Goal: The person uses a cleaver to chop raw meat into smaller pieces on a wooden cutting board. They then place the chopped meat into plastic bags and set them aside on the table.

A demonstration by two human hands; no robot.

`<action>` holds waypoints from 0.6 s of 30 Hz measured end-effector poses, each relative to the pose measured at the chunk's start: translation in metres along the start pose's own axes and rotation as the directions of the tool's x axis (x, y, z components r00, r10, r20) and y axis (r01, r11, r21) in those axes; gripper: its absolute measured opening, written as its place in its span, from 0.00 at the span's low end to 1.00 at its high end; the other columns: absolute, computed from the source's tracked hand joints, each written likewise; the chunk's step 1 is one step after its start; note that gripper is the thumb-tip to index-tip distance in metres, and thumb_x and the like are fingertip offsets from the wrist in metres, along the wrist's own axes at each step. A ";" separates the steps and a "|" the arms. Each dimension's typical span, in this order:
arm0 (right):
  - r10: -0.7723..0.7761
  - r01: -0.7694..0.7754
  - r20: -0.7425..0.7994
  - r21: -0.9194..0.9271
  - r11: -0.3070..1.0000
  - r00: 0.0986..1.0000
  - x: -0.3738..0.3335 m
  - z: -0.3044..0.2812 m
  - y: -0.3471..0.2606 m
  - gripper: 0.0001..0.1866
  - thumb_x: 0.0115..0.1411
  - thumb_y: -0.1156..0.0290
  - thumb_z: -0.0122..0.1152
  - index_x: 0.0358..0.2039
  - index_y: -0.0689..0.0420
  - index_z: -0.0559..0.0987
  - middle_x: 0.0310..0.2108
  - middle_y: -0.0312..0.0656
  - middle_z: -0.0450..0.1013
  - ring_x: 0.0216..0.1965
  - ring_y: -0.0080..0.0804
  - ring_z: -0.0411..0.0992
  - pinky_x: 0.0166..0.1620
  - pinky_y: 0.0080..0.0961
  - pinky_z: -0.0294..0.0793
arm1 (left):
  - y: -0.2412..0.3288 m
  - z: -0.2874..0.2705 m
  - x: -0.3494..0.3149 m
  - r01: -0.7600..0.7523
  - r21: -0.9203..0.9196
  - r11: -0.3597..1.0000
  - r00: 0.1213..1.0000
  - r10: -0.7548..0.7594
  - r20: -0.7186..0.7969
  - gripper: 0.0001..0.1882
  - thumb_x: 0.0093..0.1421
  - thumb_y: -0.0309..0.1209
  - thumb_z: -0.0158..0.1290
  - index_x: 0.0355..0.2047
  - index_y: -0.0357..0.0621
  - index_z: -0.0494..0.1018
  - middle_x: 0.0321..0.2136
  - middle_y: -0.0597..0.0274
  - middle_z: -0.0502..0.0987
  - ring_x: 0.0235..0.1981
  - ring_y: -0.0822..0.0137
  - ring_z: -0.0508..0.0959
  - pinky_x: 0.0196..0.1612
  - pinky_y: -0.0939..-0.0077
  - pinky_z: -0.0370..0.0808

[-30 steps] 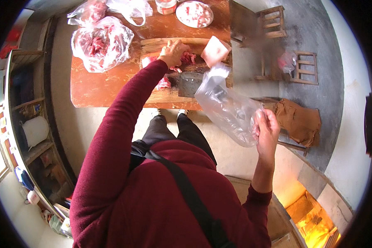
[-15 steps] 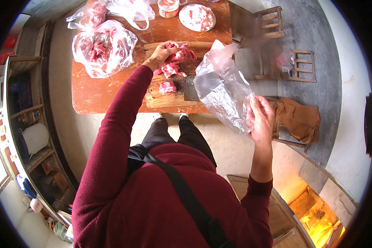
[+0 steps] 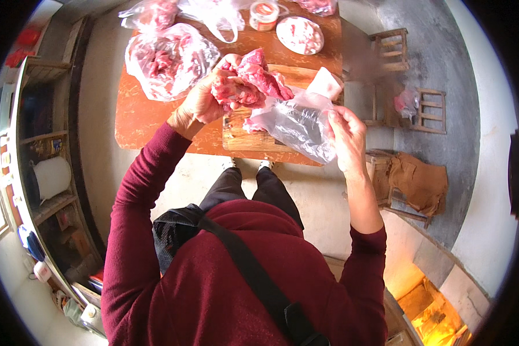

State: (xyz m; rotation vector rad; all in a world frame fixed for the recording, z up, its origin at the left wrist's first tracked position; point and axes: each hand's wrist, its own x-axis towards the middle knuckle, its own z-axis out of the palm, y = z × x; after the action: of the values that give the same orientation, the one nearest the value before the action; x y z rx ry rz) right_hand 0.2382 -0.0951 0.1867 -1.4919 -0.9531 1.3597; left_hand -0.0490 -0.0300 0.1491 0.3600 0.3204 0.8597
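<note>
Two hands are busy over the bench [image 3: 150, 124], and each has hold of something different. The left hand [image 3: 205, 101] grips the raw meat [image 3: 254, 83] by its near left end, fingers curled around it, so the rest hangs out to the right above the cutting board [image 3: 242, 138]. The right hand [image 3: 347, 138] pinches the edge of a clear bag [image 3: 303, 130] between thumb and fingers, probably to keep the thin plastic spread rather than slumping. The bag's left end sits just beside and below the meat; whether that end is the open one, I cannot tell.

The bag covers part of the board and blurs a dark grey thing beneath it. A scrap of meat [image 3: 251, 124] peeks out at its left, and a pale block [image 3: 326, 85] stands close behind, leaving little room there. Farther back are a plate [image 3: 301, 52] of pale chopped pieces and a round tub [image 3: 264, 16], both well apart from the hands. A big open bag [image 3: 137, 55] of meat crowds the left hand, perhaps placed there for easy reach
</note>
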 end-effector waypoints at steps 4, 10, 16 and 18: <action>-0.109 0.121 0.137 -0.080 0.989 0.985 0.018 0.047 0.000 0.09 0.60 0.68 0.53 0.33 0.61 0.75 0.18 0.29 0.66 0.18 0.13 0.59 0.21 0.12 0.58 | 0.018 0.019 -0.039 -0.078 -0.040 0.996 0.993 0.074 -0.092 0.20 0.57 0.43 0.49 0.45 0.45 0.63 0.35 0.52 0.73 0.30 0.67 0.75 0.29 0.74 0.74; -0.085 0.064 0.366 0.069 0.996 0.927 0.021 0.132 -0.002 0.10 0.62 0.69 0.50 0.27 0.60 0.74 0.18 0.30 0.67 0.18 0.13 0.61 0.21 0.12 0.60 | 0.051 0.022 -0.079 -0.205 -0.152 0.967 0.978 0.209 0.010 0.27 0.52 0.46 0.55 0.43 0.37 0.66 0.37 0.53 0.74 0.40 0.58 0.75 0.33 0.70 0.75; -0.025 -0.072 0.501 0.173 0.982 0.865 0.018 0.196 0.008 0.09 0.62 0.68 0.50 0.29 0.59 0.73 0.18 0.30 0.67 0.16 0.12 0.60 0.19 0.10 0.58 | 0.062 0.023 -0.090 -0.399 0.025 0.917 0.876 0.389 -0.285 0.21 0.51 0.48 0.56 0.37 0.45 0.71 0.33 0.61 0.74 0.22 0.76 0.67 0.24 0.85 0.65; 0.025 -0.147 0.479 0.219 0.965 0.878 0.013 0.215 0.006 0.08 0.62 0.69 0.50 0.29 0.58 0.72 0.18 0.31 0.66 0.14 0.12 0.58 0.17 0.10 0.55 | 0.062 -0.003 -0.100 -0.431 0.011 0.902 0.884 0.425 -0.192 0.27 0.49 0.50 0.56 0.42 0.44 0.70 0.41 0.55 0.72 0.33 0.67 0.72 0.26 0.83 0.68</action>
State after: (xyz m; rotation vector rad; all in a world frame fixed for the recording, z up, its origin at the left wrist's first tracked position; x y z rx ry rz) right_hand 0.0260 -0.0618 0.1736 -1.0371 -0.9707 1.8894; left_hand -0.1529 -0.0705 0.1859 0.3233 0.4118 1.3404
